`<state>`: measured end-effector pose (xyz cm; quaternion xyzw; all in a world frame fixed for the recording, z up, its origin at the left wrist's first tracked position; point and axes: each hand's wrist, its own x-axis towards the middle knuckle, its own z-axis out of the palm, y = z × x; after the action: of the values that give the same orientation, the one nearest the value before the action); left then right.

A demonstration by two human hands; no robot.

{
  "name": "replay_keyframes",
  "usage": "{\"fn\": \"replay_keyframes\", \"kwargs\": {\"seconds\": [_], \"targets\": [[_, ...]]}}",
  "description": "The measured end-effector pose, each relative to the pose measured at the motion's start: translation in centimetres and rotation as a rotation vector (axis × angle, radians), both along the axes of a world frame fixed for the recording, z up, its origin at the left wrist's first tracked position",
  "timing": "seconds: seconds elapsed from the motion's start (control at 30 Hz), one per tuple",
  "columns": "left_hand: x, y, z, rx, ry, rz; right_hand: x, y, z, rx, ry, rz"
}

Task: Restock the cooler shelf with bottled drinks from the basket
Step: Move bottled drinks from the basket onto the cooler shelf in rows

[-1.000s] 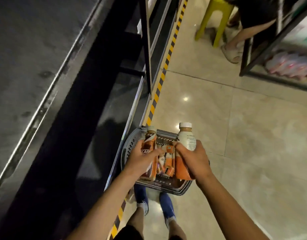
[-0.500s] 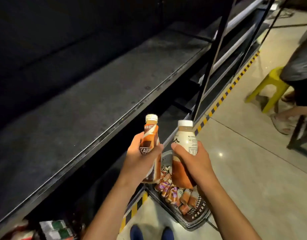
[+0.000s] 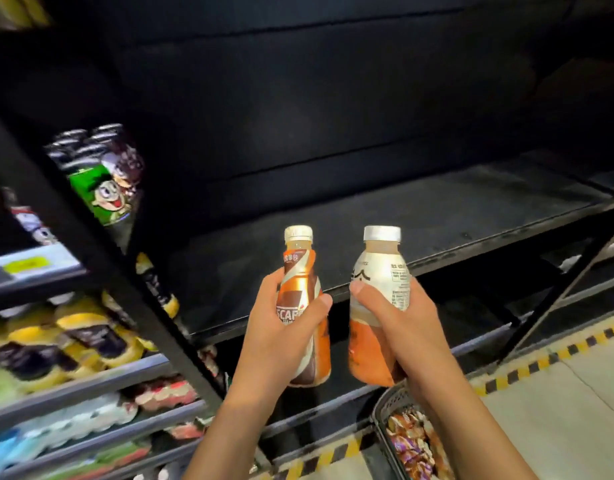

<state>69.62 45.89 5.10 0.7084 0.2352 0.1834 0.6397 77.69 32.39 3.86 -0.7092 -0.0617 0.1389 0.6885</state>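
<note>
My left hand grips an orange and brown coffee bottle with a white cap, held upright. My right hand grips a second bottle, white above and orange below, also upright. Both bottles hang in the air just in front of the dark cooler shelf, whose surface is bare. The dark basket sits on the floor at the lower right, under my right forearm, with several more bottles lying in it.
A black upright post splits the bare shelf from a stocked bay at the left, with cans above and several rows of packaged drinks below. Yellow-black tape marks the floor along the cooler's base.
My view has swung up and left from the floor and basket to the cooler shelf. Both hands have lifted their bottles out of the basket to shelf height.
</note>
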Motion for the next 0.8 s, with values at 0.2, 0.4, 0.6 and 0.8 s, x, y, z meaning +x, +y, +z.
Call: {"fn": "replay_keyframes", "kwargs": {"seconds": [0.2,0.4,0.6,0.8], "targets": [[-12.6,6.0,1.6,-0.001,-0.024,0.214,-10.5,7.4,2.7,0.054,-0.027,0.265],[-23.4,11.4,3.1,0.050,-0.032,0.393,-18.8,14.7,4.2,0.058,-0.073,0.414],[-30.7,18.1,3.7,0.028,-0.016,0.532,-24.4,21.8,6.1,0.063,-0.149,0.529],[-32.9,25.7,6.0,0.009,-0.106,0.540,-26.8,29.5,8.1,0.105,-0.188,0.597]]}}
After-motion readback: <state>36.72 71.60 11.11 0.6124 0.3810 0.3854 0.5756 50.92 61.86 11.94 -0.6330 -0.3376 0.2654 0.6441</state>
